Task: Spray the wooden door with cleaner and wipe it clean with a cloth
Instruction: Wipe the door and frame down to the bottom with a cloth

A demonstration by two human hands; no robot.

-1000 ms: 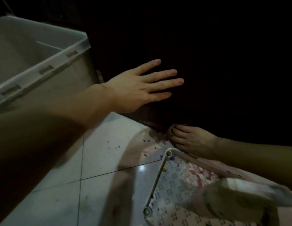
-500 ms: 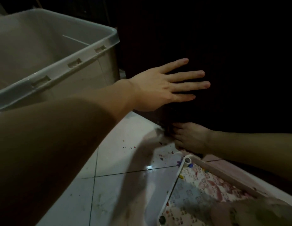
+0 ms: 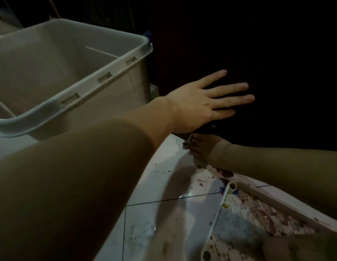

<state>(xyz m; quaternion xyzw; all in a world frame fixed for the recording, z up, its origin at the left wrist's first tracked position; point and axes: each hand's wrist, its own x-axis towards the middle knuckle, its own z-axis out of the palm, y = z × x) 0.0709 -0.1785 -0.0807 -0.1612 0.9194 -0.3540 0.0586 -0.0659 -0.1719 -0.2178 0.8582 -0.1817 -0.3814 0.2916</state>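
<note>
Cloth [image 3: 187, 146] — inside right grip [image 3: 203, 149]

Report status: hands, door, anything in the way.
Left hand flat on the dark door, fingers straight. Right hand low at the door's foot, gripping a cloth. Grey bin close left; spray bottle not visible.

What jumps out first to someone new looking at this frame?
The left hand, fingers spread flat against the dark wooden door at centre. Below it, at the door's bottom edge, the right hand holds a bunched cloth. A big pale plastic tub fills the upper left, standing on the white tiled floor.
</note>
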